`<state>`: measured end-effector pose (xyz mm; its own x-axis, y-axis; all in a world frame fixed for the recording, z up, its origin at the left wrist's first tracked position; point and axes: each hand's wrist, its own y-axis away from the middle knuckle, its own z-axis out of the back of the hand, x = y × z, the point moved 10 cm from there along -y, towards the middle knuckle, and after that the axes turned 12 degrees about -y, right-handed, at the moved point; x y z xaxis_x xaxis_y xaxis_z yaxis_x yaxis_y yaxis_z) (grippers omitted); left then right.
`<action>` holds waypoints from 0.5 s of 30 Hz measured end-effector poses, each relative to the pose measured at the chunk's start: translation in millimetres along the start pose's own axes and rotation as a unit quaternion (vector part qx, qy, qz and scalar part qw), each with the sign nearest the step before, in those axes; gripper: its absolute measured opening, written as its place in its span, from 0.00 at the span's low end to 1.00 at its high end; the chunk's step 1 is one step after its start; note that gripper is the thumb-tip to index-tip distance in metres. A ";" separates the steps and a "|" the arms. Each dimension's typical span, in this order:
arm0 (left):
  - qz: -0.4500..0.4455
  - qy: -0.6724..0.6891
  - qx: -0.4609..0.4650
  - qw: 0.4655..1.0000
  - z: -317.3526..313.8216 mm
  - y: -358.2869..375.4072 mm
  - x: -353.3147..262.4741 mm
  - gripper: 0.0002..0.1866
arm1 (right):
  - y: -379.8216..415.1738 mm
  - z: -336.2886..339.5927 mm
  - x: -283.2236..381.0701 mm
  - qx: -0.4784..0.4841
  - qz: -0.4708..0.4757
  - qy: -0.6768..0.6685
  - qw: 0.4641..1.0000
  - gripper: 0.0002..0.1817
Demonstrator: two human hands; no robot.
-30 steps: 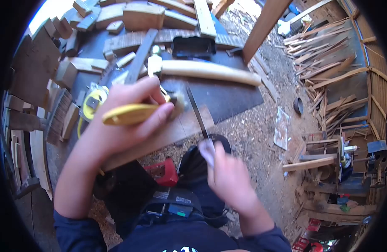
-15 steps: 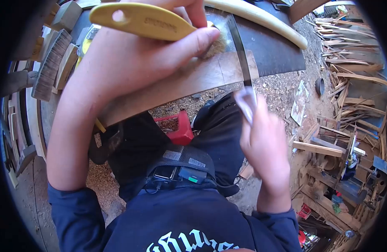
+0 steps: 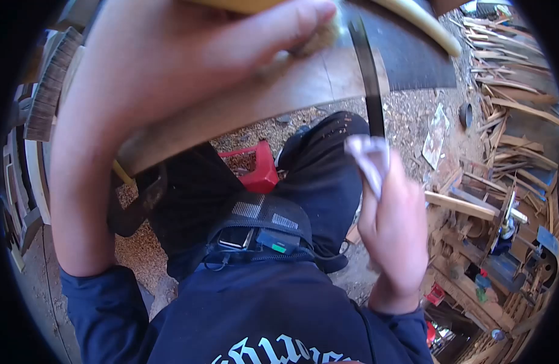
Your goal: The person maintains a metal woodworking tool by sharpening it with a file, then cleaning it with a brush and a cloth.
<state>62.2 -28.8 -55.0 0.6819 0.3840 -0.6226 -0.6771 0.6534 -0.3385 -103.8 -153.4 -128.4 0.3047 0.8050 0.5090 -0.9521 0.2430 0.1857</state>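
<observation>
My left hand [image 3: 249, 45], slightly blurred, is closed around a brush with a yellow handle [image 3: 240, 5] and pale bristles [image 3: 322, 39]. The bristles are low over the workbench, close to a dark flat blade [image 3: 369, 79]. My right hand [image 3: 397, 221] grips the near end of this blade, where a pale wrapping [image 3: 371, 159], perhaps cloth, sticks out of the fist. The blade's far end lies over a smooth brown board [image 3: 261, 97] along the bench edge. Whether the bristles touch the blade cannot be made out.
A curved pale piece of wood [image 3: 422, 24] rests on the dark bench top [image 3: 419, 67]. At the left stands a wide brush [image 3: 53, 85]. Below are a red plastic stool [image 3: 261, 170] and wood shavings. Stacked wood strips [image 3: 516, 91] and machinery [image 3: 504, 224] line the right.
The view has shifted a little. My left hand and the brush are higher and nearer the camera. My right hand and the blade appear slightly farther right and lower.
</observation>
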 end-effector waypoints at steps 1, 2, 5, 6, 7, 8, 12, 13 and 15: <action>0.002 -0.018 -0.012 1.000 -5.0 1.5 -3.9 0.08 | -13.8 0.2 2.5 -0.006 -0.010 0.028 1.000 0.19; 0.004 -0.036 -0.023 0.999 -10.0 3.0 -7.8 0.09 | -28.8 0.5 7.4 -0.016 0.006 0.040 0.999 0.19; 0.094 0.022 -0.035 0.995 -5.4 4.0 13.4 0.09 | -20.0 -0.4 2.6 -0.031 0.007 0.020 0.999 0.19; 0.112 0.035 -0.032 0.993 -1.9 2.5 19.0 0.09 | -9.2 -2.8 -1.4 -0.030 0.002 0.007 1.000 0.19; 0.114 0.041 -0.018 0.992 2.9 -1.2 21.5 0.09 | 6.0 -4.5 -5.6 -0.027 0.006 -0.013 1.000 0.20; 0.120 0.051 -0.002 0.991 6.7 -3.0 23.6 0.09 | 7.8 -4.7 -3.5 -0.032 0.014 -0.023 0.999 0.19; 0.043 0.052 -0.009 0.998 -4.5 4.0 11.0 0.09 | -30.1 -2.0 4.4 -0.057 0.031 -0.005 0.998 0.15; -0.002 0.038 -0.038 0.999 -8.2 8.0 5.0 0.09 | -28.0 -1.9 2.3 -0.059 0.028 0.000 0.998 0.15; 0.031 0.076 -0.009 0.997 -6.2 4.1 21.1 0.09 | -27.0 -5.0 1.2 -0.063 0.024 0.006 0.998 0.15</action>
<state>72.1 -22.0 -73.9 0.5897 0.3188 -0.7421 -0.7224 0.6190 -0.3082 -77.9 -156.3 -137.0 0.2600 0.8237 0.5040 -0.9612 0.2707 0.0535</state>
